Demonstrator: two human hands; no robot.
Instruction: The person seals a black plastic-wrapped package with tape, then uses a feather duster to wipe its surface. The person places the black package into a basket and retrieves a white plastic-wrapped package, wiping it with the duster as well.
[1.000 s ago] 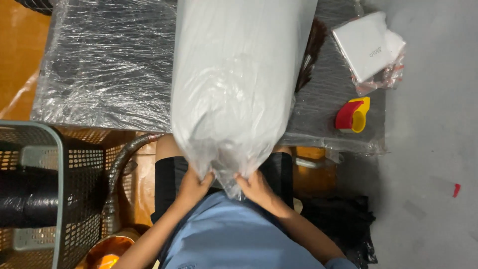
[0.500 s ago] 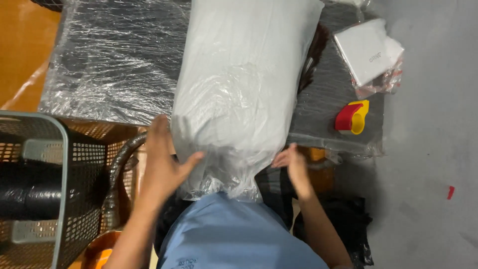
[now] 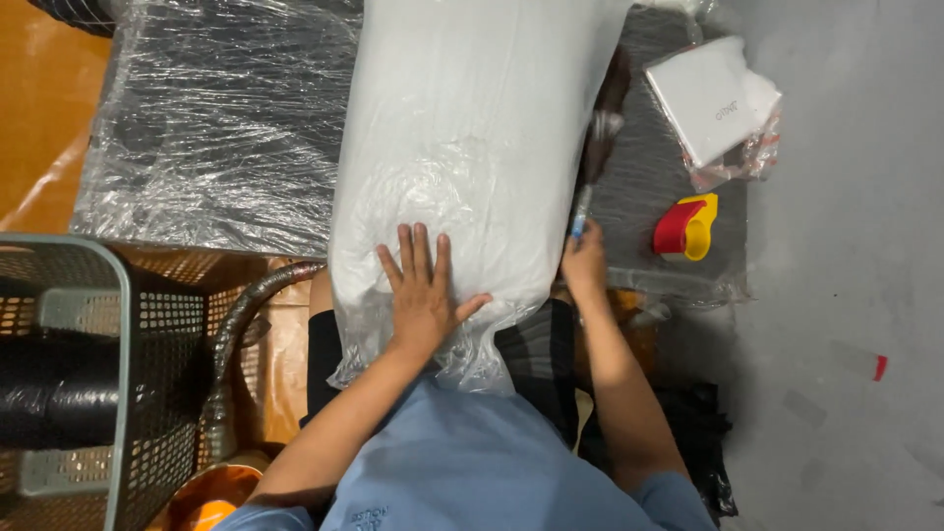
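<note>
The left hand (image 3: 425, 295) lies flat and open on the big white pillow (image 3: 472, 147), pressing it so it does not slide. It grips nothing. The right hand (image 3: 585, 264) sits at the pillow's right edge, its grip closed on a thin blue pen (image 3: 581, 211). The pillow lies across the surface (image 3: 216, 128) and hangs over the lap. It looks soft and puffy, sealed in crinkly clear plastic.

Your table (image 3: 216, 128) sits under plastic wrap, and on it lie the white bag (image 3: 472, 147), the tape dispenser (image 3: 685, 227) and the packet (image 3: 715, 106).
</note>
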